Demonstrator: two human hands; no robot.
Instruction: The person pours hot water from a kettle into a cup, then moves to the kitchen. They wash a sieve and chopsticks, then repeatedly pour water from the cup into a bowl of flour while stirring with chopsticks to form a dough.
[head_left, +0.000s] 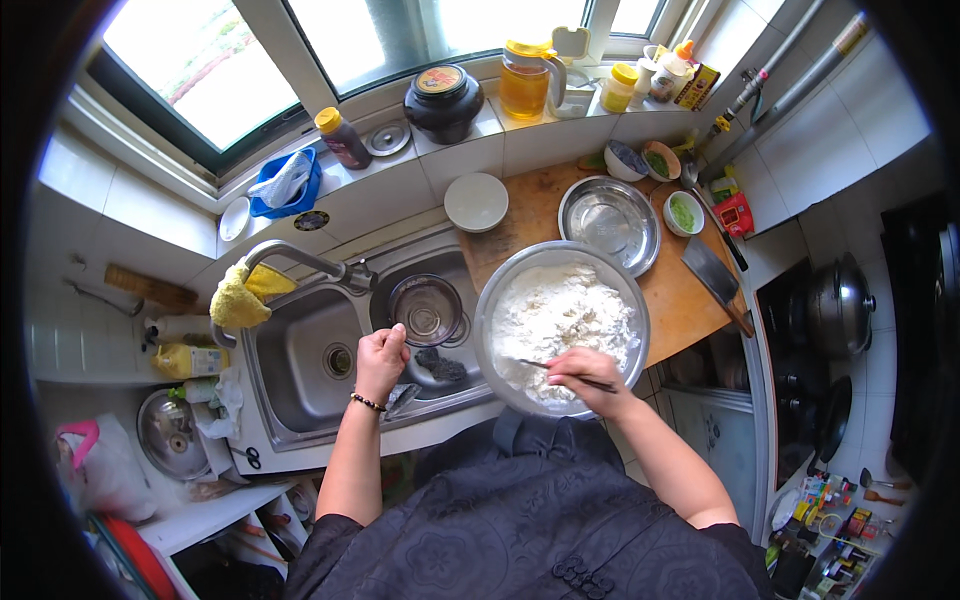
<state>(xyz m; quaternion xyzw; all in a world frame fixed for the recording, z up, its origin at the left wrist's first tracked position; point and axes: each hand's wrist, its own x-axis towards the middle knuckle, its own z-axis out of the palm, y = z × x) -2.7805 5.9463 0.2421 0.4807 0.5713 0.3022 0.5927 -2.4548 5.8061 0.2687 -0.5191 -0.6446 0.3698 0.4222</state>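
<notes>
My left hand (382, 360) grips the near rim of a dark-tinted glass bowl (427, 309) over the right sink basin; I cannot tell if it holds any liquid. In my right hand (589, 379) is a pair of dark chopsticks (534, 364), their tips in white flour (562, 322) that is partly clumped. That flour fills much of a large metal mixing bowl (486, 330), which sits at the cutting board's left front, close to my body. Part of the bowl's near right rim is hidden by my right hand and wrist.
A wooden cutting board (675, 300) bears a cleaver (712, 274), a metal basin (609, 221) and a small bowl of chopped greens (683, 214). The faucet (315, 262), draped with a yellow cloth (238, 300), arches over the left basin (311, 360). Jars line the windowsill.
</notes>
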